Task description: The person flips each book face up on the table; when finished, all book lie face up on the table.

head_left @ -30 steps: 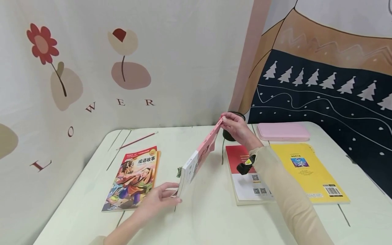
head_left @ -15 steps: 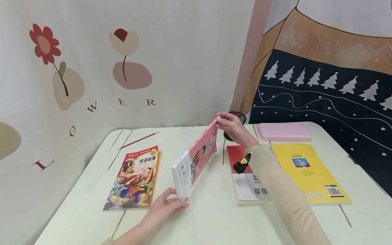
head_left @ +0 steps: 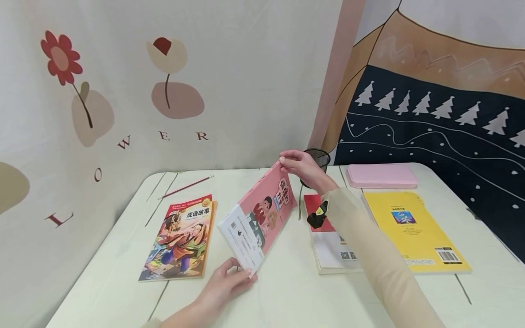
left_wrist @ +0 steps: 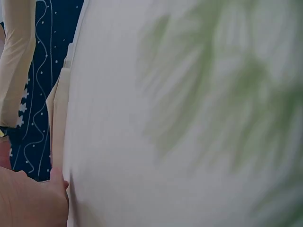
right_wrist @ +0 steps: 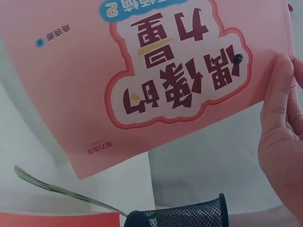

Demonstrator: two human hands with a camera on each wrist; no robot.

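Note:
A pink and white book (head_left: 268, 214) is held up at a slant over the middle of the table, its illustrated pink cover turned to the right. My right hand (head_left: 304, 168) pinches its upper far corner, with the thumb on the cover in the right wrist view. At the lower near corner my left hand (head_left: 224, 286) grips the book between thumb and fingers. A pale surface with blurred green marks (left_wrist: 189, 104) fills most of the left wrist view. Below the book in the right wrist view lies a black mesh cup (right_wrist: 184, 213), partly cut off.
On the left of the table (head_left: 283, 298) lie a colourful storybook (head_left: 178, 243) over an orange-edged one, and a pencil (head_left: 186, 187). Rightward are a red and white book (head_left: 328, 250), partly under my right arm, a yellow book (head_left: 414, 232) and a pink case (head_left: 381, 176).
The pink book has turned so that more of its cover shows. My right hand has shifted left with the top corner; my left hand has moved slightly right and nearer.

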